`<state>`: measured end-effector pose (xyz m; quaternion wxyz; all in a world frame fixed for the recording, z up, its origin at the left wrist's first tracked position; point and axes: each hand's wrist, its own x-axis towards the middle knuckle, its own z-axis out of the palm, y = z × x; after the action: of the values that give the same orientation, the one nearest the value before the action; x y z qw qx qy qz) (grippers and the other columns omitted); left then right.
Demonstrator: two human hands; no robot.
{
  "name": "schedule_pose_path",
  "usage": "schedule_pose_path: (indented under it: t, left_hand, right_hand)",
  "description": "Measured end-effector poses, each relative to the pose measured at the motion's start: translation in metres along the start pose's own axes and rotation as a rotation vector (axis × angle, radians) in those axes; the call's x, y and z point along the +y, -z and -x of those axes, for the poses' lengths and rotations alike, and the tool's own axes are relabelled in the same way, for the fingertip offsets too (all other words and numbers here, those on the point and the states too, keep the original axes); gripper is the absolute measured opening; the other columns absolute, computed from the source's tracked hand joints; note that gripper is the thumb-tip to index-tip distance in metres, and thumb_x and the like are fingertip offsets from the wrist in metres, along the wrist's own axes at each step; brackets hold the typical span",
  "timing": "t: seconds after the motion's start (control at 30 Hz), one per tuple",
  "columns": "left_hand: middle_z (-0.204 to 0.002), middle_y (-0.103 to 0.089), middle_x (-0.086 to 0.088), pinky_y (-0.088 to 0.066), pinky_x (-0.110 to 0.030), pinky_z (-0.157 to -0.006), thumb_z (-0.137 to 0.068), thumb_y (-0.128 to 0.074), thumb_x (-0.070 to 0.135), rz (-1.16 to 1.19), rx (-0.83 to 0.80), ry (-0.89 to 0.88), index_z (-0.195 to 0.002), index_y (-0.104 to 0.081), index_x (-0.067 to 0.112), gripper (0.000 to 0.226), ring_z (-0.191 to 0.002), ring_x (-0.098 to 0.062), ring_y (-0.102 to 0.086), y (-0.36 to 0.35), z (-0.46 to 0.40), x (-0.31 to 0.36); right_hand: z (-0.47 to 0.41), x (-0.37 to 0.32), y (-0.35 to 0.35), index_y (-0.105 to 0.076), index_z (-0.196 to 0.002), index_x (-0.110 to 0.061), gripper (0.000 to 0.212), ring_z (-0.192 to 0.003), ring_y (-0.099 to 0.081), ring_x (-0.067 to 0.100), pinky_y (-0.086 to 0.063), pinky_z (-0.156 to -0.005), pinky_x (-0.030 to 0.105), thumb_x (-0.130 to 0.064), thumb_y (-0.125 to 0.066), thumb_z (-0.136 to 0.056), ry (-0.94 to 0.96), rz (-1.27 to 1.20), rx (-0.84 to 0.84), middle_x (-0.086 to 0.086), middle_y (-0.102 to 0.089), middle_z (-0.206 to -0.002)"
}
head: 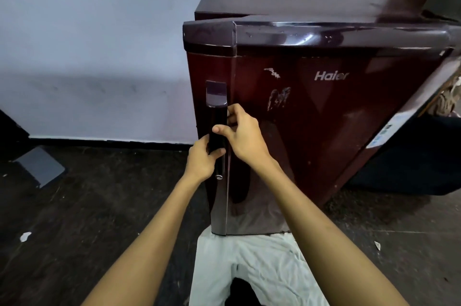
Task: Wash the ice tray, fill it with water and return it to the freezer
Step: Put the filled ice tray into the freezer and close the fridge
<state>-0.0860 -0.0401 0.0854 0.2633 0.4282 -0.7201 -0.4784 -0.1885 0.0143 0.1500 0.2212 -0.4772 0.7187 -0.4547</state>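
Observation:
A dark red fridge [324, 111] with a silver brand name stands in front of me, its door closed. A black vertical door handle [217, 128] runs down the door's left edge. My left hand [203, 159] wraps the lower part of the handle from the left. My right hand [243, 135] holds the handle higher up from the right, thumb across its front. No ice tray is in view.
A white wall [87, 56] lies behind and to the left. The dark floor [87, 206] holds a grey flat panel [41, 167] at left and small paper scraps [25, 236]. A white cloth [257, 263] lies at the fridge's foot. A dark object [411, 168] stands at right.

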Motion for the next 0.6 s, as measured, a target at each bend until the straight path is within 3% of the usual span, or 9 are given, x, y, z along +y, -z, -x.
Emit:
schedule_pose_path:
  t: [0.2,0.3,0.4,0.47,0.6]
  left_hand:
    - [-0.108,-0.066,-0.003,-0.048,-0.032,-0.093,-0.085,-0.064,0.003,-0.012,-0.034,-0.011,-0.115,-0.059,0.009,0.031,-0.108,-0.022,-0.061,0.008,-0.046,-0.004]
    - [-0.102,-0.067,0.005,-0.049,-0.016,-0.084,-0.085,-0.064,0.002,-0.018,-0.006,-0.028,-0.110,-0.061,0.013,0.027,-0.102,-0.015,-0.063,0.006,-0.049,-0.011]
    - [-0.108,-0.069,-0.005,-0.050,-0.031,-0.093,-0.086,-0.062,0.001,0.027,0.074,-0.031,-0.117,-0.061,0.007,0.031,-0.104,-0.019,-0.064,-0.001,-0.044,-0.016]
    - [-0.107,-0.069,-0.006,-0.049,-0.034,-0.096,-0.086,-0.062,-0.001,0.065,0.082,-0.033,-0.117,-0.061,0.005,0.032,-0.100,-0.015,-0.065,-0.001,-0.044,-0.016]
    - [-0.098,-0.068,0.008,-0.051,-0.013,-0.083,-0.084,-0.063,-0.002,0.093,0.060,-0.052,-0.115,-0.061,0.009,0.033,-0.087,0.005,-0.066,0.001,-0.047,-0.019]
  right_hand:
    - [-0.047,0.009,-0.001,-0.051,-0.098,-0.020,0.028,-0.085,-0.063,0.017,-0.053,-0.077,0.033,-0.020,-0.073,-0.080,0.016,-0.042,-0.058,0.000,-0.063,-0.093]
    - [-0.051,0.016,-0.001,-0.054,-0.097,-0.021,0.028,-0.079,-0.061,0.011,-0.053,-0.077,0.031,-0.019,-0.075,-0.078,0.043,-0.080,-0.068,-0.007,-0.060,-0.086]
    - [-0.050,0.021,-0.001,-0.055,-0.100,-0.019,0.028,-0.080,-0.061,0.010,-0.054,-0.078,0.030,-0.020,-0.074,-0.079,0.074,-0.113,-0.064,-0.006,-0.060,-0.089]
    - [-0.051,0.022,0.000,-0.056,-0.100,-0.019,0.029,-0.080,-0.062,0.010,-0.054,-0.078,0.029,-0.020,-0.074,-0.078,0.078,-0.131,-0.076,-0.005,-0.061,-0.090]
    - [-0.050,0.022,0.001,-0.057,-0.102,-0.018,0.029,-0.079,-0.064,0.011,-0.054,-0.078,0.027,-0.018,-0.075,-0.078,0.065,-0.152,-0.083,-0.002,-0.062,-0.093]
